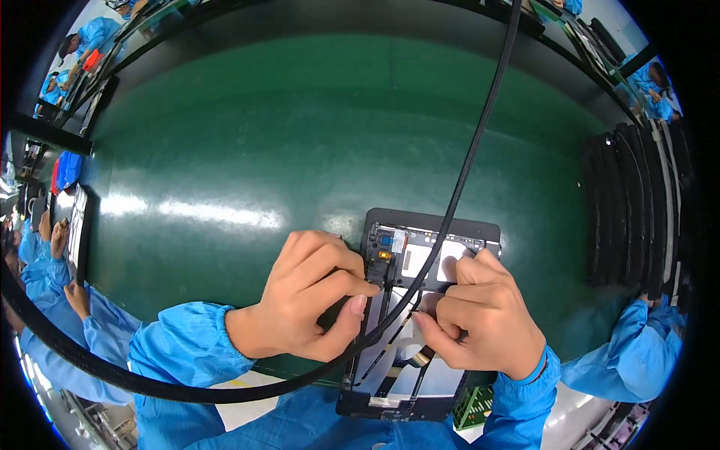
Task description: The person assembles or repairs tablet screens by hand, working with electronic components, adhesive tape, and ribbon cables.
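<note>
An opened tablet [435, 219] with a black frame lies at the table's near edge, in front of my body. Its upper part shows a circuit board [384, 244] and white patches; below is a pale panel [442, 386] crossed by dark ribbon cables [386, 382]. My left hand [311, 289] is at the tablet's left side, fingers bent, index fingertip over the tablet's edge and thumb close by. Over the right half, my right hand [487, 315] is closed with thumb and forefinger near a thin cable. Whatever either hand's fingertips grip is too small or hidden to tell.
A thick black cable [480, 135] hangs across the view, over the tablet and my left sleeve. Black slabs [630, 210] stand stacked at the green table's [300, 135] right side. Blue and red bins [69, 169] sit at left. People in blue work on both sides. A green rack [474, 409] shows below.
</note>
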Motion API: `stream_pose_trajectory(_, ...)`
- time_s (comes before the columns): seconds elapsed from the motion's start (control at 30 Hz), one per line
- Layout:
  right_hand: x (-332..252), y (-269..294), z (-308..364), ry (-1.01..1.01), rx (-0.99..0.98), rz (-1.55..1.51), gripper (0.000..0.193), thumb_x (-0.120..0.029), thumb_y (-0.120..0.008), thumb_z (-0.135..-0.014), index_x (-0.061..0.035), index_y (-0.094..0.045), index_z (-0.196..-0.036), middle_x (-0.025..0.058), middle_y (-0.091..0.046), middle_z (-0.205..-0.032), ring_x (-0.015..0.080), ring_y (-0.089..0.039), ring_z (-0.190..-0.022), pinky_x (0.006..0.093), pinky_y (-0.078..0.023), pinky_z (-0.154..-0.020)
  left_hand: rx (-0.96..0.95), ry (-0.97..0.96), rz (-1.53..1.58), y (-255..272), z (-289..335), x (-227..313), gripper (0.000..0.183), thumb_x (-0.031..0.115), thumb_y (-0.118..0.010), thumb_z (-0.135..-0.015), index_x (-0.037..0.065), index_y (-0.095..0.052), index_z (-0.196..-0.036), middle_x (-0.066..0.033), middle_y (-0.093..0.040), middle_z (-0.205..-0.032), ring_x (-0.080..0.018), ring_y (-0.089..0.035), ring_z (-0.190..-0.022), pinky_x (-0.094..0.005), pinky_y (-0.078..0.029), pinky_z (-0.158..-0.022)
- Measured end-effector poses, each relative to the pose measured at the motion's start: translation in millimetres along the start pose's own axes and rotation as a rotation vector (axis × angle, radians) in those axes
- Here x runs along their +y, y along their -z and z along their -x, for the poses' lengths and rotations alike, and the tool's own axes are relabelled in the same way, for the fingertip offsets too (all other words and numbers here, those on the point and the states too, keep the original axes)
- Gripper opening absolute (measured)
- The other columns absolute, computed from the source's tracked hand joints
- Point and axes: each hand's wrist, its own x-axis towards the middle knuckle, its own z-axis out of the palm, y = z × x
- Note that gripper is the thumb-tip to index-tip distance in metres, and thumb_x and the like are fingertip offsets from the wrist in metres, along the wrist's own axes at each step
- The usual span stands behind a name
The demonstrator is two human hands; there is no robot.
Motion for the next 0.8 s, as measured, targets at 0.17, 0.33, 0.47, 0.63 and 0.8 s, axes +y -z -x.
stream_pose_trajectory(0.17,0,2,2,-0.003,-0.016,-0.009,0.030,-0.010,-0.087,-0.081,-0.0064,-0.065,-0.061,0.0040,-0.054,-0.058,0.0233,-0.049,-0.070,0.0400,-0.037,-0.069,0.016,-0.029,-0.035,1,1,-1,0.015,0.010,-0.074,-0.081,0.008,-0.078,-0.096,-0.0059,-0.071,-0.100,-0.0295,-0.064,-0.095,-0.0419,-0.048,-0.086)
stream_pose_trajectory(0.33,1,7,5,-0.020,-0.030,-0.060,0.031,-0.012,-0.087,-0.082,-0.0071,-0.064,-0.061,0.0032,-0.054,-0.059,0.0232,-0.049,-0.071,0.0402,-0.037,-0.070,0.002,-0.057,-0.172,-2,-3,3,0.018,0.014,-0.077,-0.082,0.009,-0.078,-0.099,-0.0054,-0.072,-0.105,-0.0281,-0.065,-0.096,-0.0463,-0.052,-0.094)
stream_pose_trajectory(0.47,3,15,6,-0.009,-0.041,-0.113,0.030,-0.012,-0.088,-0.080,-0.0091,-0.063,-0.064,0.0023,-0.053,-0.064,0.0241,-0.050,-0.075,0.0409,-0.037,-0.071,-0.062,-0.120,-0.313,1,0,14,0.023,0.018,-0.080,-0.082,0.009,-0.079,-0.102,-0.0059,-0.072,-0.107,-0.0267,-0.067,-0.100,-0.0493,-0.053,-0.101)
stream_pose_trajectory(0.63,8,26,8,-0.052,-0.055,-0.131,0.028,-0.011,-0.088,-0.078,-0.0098,-0.063,-0.065,0.0031,-0.053,-0.067,0.0260,-0.050,-0.077,0.0417,-0.039,-0.071,-0.074,-0.215,-0.419,-1,3,13,0.027,0.023,-0.080,-0.079,0.009,-0.079,-0.102,-0.0047,-0.073,-0.106,-0.0254,-0.069,-0.102,-0.0505,-0.054,-0.106)
stream_pose_trajectory(0.8,15,30,12,-0.094,-0.075,-0.176,0.027,-0.011,-0.088,-0.077,-0.0091,-0.064,-0.065,0.0037,-0.053,-0.067,0.0274,-0.051,-0.076,0.0419,-0.040,-0.070,-0.038,-0.423,-0.390,-1,-11,-6,0.028,0.028,-0.075,-0.078,0.012,-0.082,-0.101,-0.0014,-0.075,-0.104,-0.0234,-0.069,-0.104,-0.0522,-0.053,-0.108)
